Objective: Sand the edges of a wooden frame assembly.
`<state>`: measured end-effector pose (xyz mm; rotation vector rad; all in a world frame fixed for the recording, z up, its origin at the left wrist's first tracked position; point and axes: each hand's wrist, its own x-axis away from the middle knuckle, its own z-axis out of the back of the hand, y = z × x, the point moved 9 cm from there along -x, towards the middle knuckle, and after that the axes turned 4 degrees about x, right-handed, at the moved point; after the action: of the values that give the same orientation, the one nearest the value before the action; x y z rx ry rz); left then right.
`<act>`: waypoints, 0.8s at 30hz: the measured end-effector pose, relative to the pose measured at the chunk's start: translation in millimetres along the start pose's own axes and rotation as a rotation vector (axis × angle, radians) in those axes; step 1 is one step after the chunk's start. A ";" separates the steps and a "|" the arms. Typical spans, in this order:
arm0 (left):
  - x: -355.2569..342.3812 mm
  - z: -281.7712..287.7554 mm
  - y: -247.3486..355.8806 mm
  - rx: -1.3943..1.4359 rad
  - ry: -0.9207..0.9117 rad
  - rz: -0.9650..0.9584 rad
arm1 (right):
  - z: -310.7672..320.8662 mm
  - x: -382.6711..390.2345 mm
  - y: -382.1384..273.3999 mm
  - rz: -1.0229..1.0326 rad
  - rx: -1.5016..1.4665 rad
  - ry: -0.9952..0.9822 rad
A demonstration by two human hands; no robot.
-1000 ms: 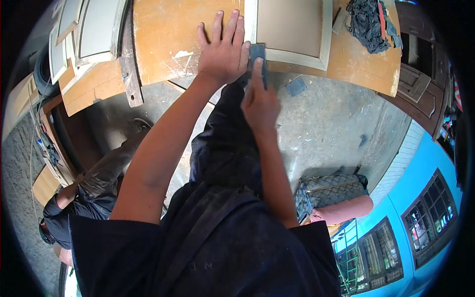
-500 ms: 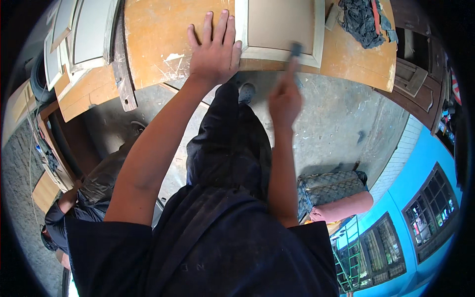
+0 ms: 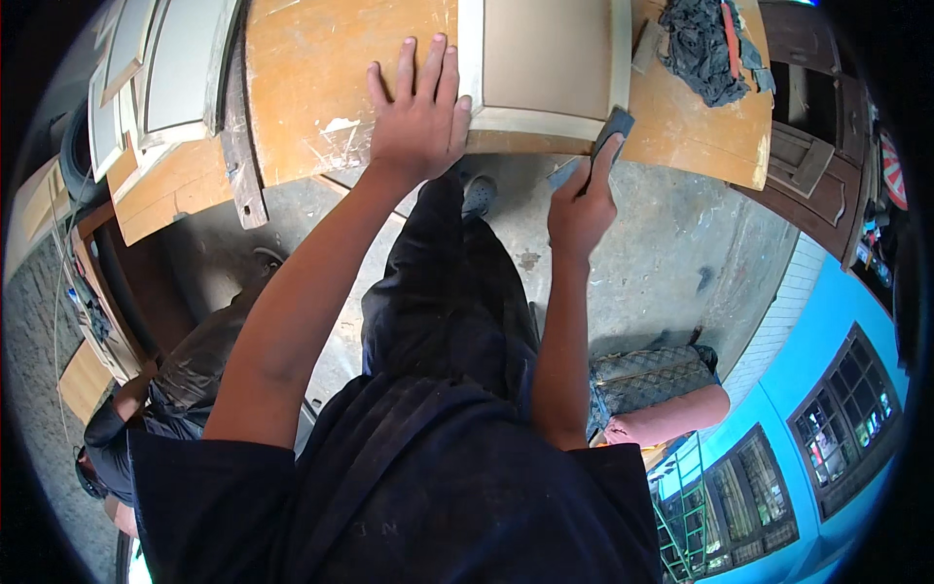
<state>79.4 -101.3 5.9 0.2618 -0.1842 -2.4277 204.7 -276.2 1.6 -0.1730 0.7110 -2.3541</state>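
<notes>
A framed panel with a beige middle and a pale wooden frame lies on the orange-brown wooden tabletop. My left hand rests flat on the tabletop with fingers spread, its thumb side against the panel's left frame edge. At the panel's near right corner, my right hand is closed on a strip of dark grey sandpaper. One finger presses the sandpaper's upper part against the corner, and another bit of it sticks out on the thumb side.
Crumpled black cloth and a red-handled tool lie at the tabletop's right. Several pale framed panels stand at the left, by a dark wooden strip. Another person crouches at lower left. A pink roll lies behind me at right.
My right hand has moved right and slightly nearer, taking the sandpaper from the panel's near rail to its near right corner. My left hand stays flat beside the panel.
</notes>
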 end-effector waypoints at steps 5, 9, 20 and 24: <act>3.3 -2.4 -3.1 -0.002 0.012 -0.002 | -38.6 33.6 -79.8 0.176 0.045 -0.168; 4.8 0.1 -2.0 0.028 0.034 -0.011 | -3.9 7.1 -23.0 0.160 0.026 0.017; 2.2 -0.1 -1.3 0.023 0.001 0.022 | -14.4 1.6 -79.5 0.238 -0.241 -0.069; 1.2 3.5 -0.6 -0.001 0.007 0.034 | 12.4 -12.9 -42.5 -0.268 -0.736 -0.289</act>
<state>77.4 -101.4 9.0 0.2648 -0.1830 -2.3925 194.4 -246.7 35.6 -0.9526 1.4403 -2.1245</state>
